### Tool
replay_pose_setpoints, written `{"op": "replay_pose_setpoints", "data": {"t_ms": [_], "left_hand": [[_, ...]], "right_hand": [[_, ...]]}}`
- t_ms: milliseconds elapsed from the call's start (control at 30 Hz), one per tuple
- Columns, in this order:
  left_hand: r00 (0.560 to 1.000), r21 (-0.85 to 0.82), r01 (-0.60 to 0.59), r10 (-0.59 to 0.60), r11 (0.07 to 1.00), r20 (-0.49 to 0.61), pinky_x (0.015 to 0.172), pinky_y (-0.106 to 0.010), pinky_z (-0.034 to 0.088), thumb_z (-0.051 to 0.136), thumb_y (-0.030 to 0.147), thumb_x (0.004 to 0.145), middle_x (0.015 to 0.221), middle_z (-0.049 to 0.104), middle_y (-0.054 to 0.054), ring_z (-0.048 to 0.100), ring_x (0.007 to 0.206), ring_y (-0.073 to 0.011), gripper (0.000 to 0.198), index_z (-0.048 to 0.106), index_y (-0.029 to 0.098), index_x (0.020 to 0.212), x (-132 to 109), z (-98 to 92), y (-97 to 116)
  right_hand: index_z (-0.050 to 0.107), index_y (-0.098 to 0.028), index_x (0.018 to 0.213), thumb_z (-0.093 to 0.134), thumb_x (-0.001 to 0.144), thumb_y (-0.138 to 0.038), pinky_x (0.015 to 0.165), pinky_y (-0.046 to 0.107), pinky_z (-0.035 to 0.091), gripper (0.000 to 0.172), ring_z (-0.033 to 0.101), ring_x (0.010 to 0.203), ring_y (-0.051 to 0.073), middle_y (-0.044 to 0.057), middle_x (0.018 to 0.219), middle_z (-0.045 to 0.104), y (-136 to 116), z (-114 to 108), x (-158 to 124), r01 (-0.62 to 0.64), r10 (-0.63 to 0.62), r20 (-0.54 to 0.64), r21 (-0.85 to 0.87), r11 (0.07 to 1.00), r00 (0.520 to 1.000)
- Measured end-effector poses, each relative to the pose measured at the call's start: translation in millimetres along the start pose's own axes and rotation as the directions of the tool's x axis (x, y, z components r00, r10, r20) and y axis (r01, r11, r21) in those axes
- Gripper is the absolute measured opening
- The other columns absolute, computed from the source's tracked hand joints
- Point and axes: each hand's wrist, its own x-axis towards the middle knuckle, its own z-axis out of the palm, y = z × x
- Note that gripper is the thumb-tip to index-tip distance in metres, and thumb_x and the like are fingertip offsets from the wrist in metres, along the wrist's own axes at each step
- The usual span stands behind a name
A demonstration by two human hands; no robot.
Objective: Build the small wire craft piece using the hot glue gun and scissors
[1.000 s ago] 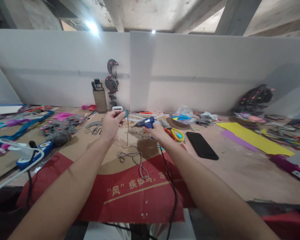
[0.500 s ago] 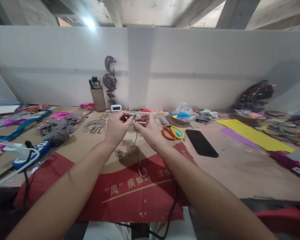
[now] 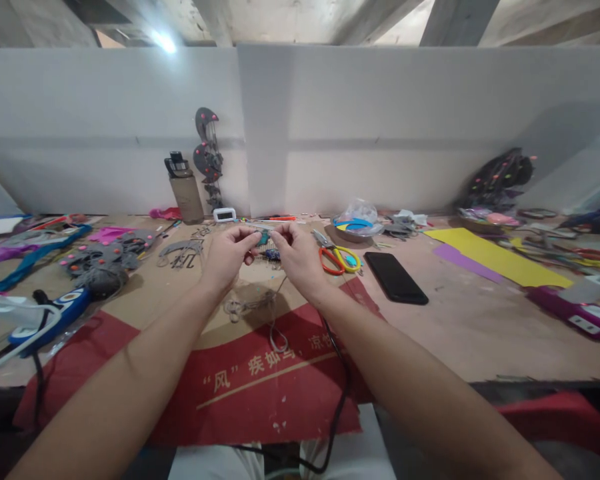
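My left hand is closed in a pinch on a small teal piece, whose exact kind I cannot make out. Beside it, the fingers of my right hand are pinched together at the piece's right side. A thin grey string runs up to my right hand; its upper end is hidden by the fingers. Below, the string loops over the red part of a cardboard sheet, next to a loose grey tangle. A small dark blue item shows between the hands.
Scissors with red and yellow handles and a black phone lie to the right. A bottle and small white clock stand at the back. Grey craft pieces and a blue power strip sit left; yellow sheets lie right.
The view has shifted slightly, moving the scene left and up. My fingertips have come closer together, and the teal piece shows more clearly. The string now leads up to my right hand.
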Motion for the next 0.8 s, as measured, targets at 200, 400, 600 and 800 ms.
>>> {"op": "replay_pose_setpoints", "data": {"t_ms": [200, 400, 600, 800], "left_hand": [[0.998, -0.115, 0.068, -0.067, 0.991, 0.014, 0.038, -0.017, 0.029, 0.076, 0.028, 0.062, 0.057, 0.053, 0.001, 0.044, 0.046, -0.0053, 0.021, 0.063, 0.014, 0.071, -0.4, 2.0, 3.3], [0.996, -0.110, 0.087, -0.084, 0.990, 0.032, 0.037, -0.016, 0.028, 0.073, 0.025, 0.063, 0.056, 0.049, 0.003, 0.042, 0.046, -0.0045, 0.019, 0.060, 0.013, 0.070, -2.5, 3.3, 3.8], [0.995, -0.118, 0.096, -0.093, 0.988, 0.030, 0.038, -0.016, 0.028, 0.073, 0.024, 0.062, 0.056, 0.049, 0.003, 0.042, 0.047, -0.0048, 0.019, 0.059, 0.013, 0.069, -3.5, 4.5, 5.0], [0.995, -0.129, 0.105, -0.104, 0.986, 0.015, 0.037, -0.016, 0.028, 0.070, 0.022, 0.063, 0.055, 0.049, 0.003, 0.041, 0.045, -0.0049, 0.015, 0.057, 0.014, 0.067, -5.0, 5.6, 5.2]], "right_hand": [[0.050, -0.019, 0.072, 0.048, 0.085, -0.036, 0.062, 0.026, 0.036, 0.021, 0.047, 0.065, 0.013, -0.001, 0.069, 0.053, -1.1, 3.7, -2.5, 0.027, -0.026, 0.033, -0.043, 0.999, 0.999], [0.051, -0.018, 0.072, 0.049, 0.084, -0.037, 0.059, 0.025, 0.033, 0.022, 0.045, 0.062, 0.011, -0.002, 0.067, 0.053, -0.1, 2.9, -1.8, -0.016, 0.017, 0.013, -0.068, 0.998, 1.000], [0.052, -0.018, 0.071, 0.051, 0.082, -0.035, 0.058, 0.024, 0.032, 0.020, 0.044, 0.059, 0.010, -0.002, 0.066, 0.054, -1.2, 2.9, -3.0, -0.018, 0.017, -0.006, -0.097, 0.995, 1.000], [0.053, -0.018, 0.070, 0.052, 0.081, -0.034, 0.060, 0.024, 0.034, 0.019, 0.046, 0.060, 0.011, -0.002, 0.065, 0.055, -2.7, 4.6, -4.2, -0.038, 0.037, -0.015, -0.113, 0.993, 0.999]]}}
